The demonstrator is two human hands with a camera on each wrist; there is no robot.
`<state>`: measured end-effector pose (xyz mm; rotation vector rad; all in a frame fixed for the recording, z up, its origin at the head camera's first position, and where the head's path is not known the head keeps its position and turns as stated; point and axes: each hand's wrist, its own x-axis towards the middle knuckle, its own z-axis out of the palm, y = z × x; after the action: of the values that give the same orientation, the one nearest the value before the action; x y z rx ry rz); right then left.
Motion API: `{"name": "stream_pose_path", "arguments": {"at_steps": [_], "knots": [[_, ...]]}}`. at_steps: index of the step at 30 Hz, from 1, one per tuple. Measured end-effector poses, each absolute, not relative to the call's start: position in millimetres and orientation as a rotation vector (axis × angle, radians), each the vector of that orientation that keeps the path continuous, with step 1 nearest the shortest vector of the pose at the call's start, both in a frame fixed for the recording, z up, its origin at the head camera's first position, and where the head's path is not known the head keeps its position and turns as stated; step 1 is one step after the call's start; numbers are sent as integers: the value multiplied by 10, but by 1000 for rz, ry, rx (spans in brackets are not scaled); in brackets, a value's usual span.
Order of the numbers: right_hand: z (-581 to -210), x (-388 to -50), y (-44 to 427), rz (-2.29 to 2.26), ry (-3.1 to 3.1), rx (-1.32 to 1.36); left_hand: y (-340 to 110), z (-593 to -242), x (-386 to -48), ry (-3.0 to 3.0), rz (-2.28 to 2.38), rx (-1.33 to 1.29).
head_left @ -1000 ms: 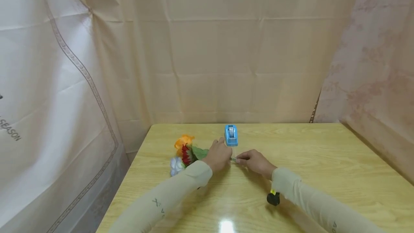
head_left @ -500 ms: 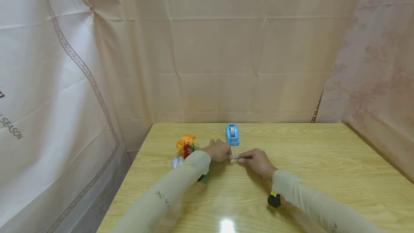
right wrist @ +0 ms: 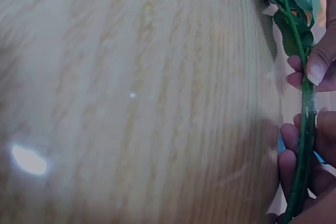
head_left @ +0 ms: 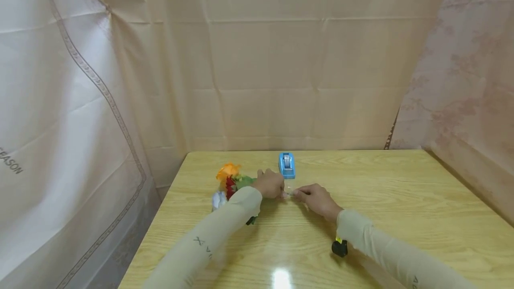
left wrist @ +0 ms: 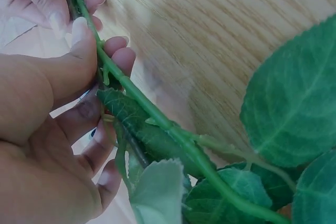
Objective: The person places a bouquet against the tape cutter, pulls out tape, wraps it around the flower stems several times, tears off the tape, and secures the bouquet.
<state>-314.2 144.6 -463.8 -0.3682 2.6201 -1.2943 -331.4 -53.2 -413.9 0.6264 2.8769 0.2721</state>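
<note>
Both hands (head_left: 270,185) (head_left: 319,200) pinch green stems (left wrist: 164,123) over a glossy wood-grain table (head_left: 401,200), creased beige sheeting (head_left: 261,66) hanging behind.

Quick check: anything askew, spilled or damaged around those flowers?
Nothing stands out: the left hand and right hand hold the green stems, the tape dispenser sits upright, and no spill or visible damage shows.

Flwrs (head_left: 227,171) nr L fingers (head_left: 279,185), tape disp. (head_left: 287,165) beyond.
</note>
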Motion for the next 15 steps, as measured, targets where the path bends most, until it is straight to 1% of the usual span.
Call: {"name": "stream_pose_path", "arguments": {"at_steps": [5,15], "knots": [[-4602,-3145,1421,-1262,2620,-377,-537,-4175,-3328,2918,247,650],[-4568,-3171,1399,-1178,2609,-403,-475,-4231,-3336,3037,54,671]]}}
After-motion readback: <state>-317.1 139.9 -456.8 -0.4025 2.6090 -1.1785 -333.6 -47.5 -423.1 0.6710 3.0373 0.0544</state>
